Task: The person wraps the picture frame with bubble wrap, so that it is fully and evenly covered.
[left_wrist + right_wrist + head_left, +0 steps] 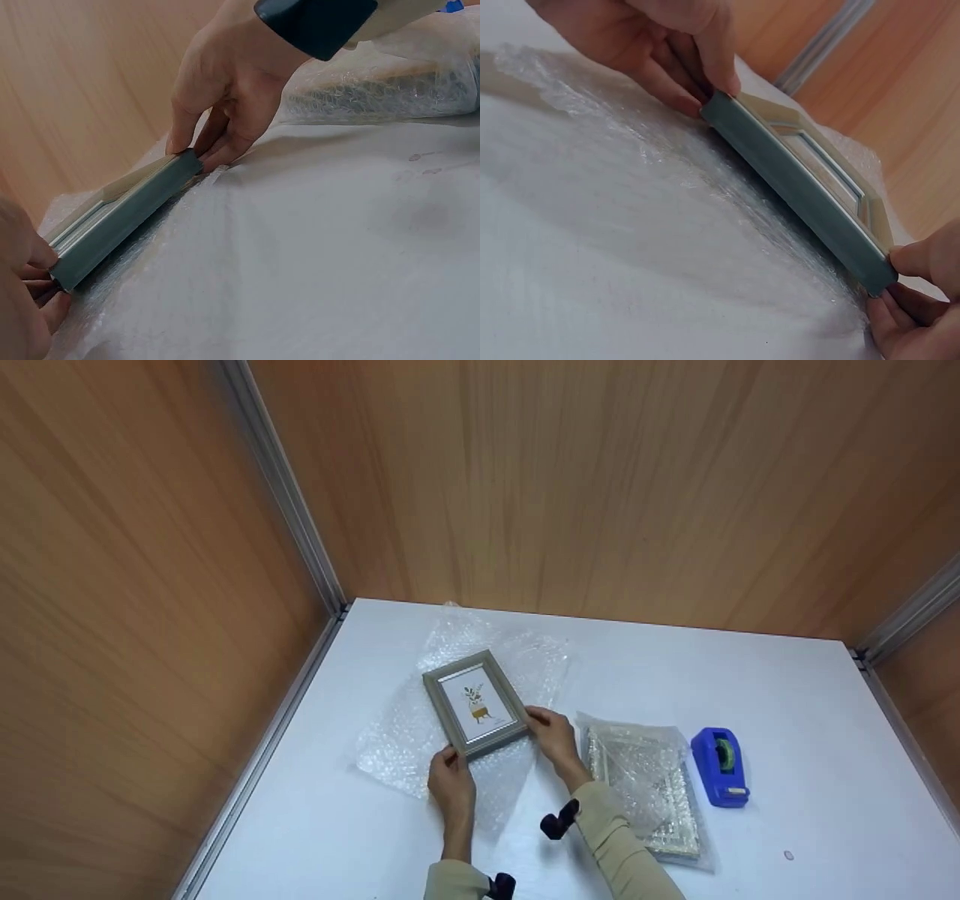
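Note:
A picture frame with a grey-green border and a small plant print is held at its two near corners. My left hand pinches the near-left corner, thumb on top and fingers beneath. At the near-right corner my right hand grips it the same way. Beneath the picture frame spreads a sheet of bubble wrap. The right wrist view shows the frame's near side tilted just over the wrap, a dark gap under it. The left wrist view shows both hands at the corners of this side.
To the right lies a bubble-wrapped package with a framed piece showing through, close by my right forearm. Beyond it stands a blue tape dispenser. A wooden panel rises behind the white table, another at its left.

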Motion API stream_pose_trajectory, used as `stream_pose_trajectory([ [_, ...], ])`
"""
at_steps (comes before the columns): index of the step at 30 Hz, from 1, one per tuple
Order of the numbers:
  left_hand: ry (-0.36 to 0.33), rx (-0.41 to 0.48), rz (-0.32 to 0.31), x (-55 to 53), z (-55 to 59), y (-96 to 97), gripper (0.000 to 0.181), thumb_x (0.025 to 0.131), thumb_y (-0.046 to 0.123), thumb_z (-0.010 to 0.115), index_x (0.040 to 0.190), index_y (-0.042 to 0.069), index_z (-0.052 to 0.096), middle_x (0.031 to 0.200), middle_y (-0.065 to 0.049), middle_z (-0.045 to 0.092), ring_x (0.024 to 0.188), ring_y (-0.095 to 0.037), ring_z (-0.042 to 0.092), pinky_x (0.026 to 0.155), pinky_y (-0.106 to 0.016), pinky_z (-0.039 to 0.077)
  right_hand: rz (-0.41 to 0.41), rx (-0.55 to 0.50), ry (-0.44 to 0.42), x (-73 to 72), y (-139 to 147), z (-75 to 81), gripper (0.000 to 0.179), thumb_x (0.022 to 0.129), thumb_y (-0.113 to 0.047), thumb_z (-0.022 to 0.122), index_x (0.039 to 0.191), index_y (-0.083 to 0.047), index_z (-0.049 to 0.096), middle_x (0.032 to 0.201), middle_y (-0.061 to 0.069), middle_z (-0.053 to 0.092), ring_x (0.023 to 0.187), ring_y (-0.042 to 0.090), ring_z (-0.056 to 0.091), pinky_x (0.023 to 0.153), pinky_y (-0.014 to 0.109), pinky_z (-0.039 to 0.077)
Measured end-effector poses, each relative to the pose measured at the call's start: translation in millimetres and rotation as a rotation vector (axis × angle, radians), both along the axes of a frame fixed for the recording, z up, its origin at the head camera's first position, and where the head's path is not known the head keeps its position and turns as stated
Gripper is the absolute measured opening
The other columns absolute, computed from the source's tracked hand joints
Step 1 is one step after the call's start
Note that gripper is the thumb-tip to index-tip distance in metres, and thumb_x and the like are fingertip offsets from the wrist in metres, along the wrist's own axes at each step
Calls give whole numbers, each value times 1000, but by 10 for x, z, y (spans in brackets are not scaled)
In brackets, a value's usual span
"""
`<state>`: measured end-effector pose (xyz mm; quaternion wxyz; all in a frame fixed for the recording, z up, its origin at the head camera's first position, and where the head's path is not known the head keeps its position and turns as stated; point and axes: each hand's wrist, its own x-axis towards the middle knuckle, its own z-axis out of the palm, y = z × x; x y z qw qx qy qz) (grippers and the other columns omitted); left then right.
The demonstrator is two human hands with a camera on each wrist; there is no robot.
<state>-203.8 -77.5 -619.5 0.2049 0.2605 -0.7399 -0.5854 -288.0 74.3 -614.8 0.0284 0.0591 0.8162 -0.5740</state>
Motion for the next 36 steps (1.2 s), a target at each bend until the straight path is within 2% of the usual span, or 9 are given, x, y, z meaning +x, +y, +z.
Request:
stream_pose_trajectory([
  [6,-48,-67,-28,-26,33,-71,16,88,4,59,101,-4,58,99,-17,61,94,-28,61,80,-37,52,13,29,-37,9,-31,18,30,91,-21,57,118,-9,64,115,9,63,109,23,56,91,35,46],
  [12,-117,-93,-90,-65,57,-170,26,88,7,59,110,-5,53,101,-17,60,94,-27,61,78,-35,52,24,94,-49,24,-68,63,32,93,-22,52,120,-6,62,117,11,62,107,23,58,89,37,48],
  [16,-153,-110,-124,-98,61,-247,32,87,4,59,116,-8,52,103,-18,60,95,-28,61,79,-36,52,8,59,-63,10,-59,95,31,92,-19,52,118,-5,62,114,11,63,104,23,58,88,36,48],
  [21,-166,-110,-139,-185,67,-351,37,85,3,60,119,-8,51,104,-20,59,96,-29,60,80,-37,51,-49,33,-16,-84,9,175,26,92,-15,53,114,-5,62,109,12,62,102,24,57,87,37,47],
  [24,-190,-68,-146,-234,71,-401,38,87,4,59,121,-8,51,108,-20,58,100,-30,59,83,-36,51,-99,6,6,-188,69,243,25,91,-13,54,113,-3,61,109,13,62,103,25,56,88,37,46],
  [31,-212,101,-169,-296,111,-421,37,88,6,57,123,-5,51,115,-19,58,104,-28,58,84,-33,51,-176,-67,-1,-474,231,360,33,92,-13,52,122,0,51,119,16,54,112,26,51,93,36,44],
  [36,-235,170,-190,-320,147,-411,38,88,6,56,125,-2,50,114,-15,58,102,-25,59,84,-32,51,-159,-32,-35,-621,299,361,45,93,-14,51,133,3,39,133,21,42,126,32,40,103,38,36],
])
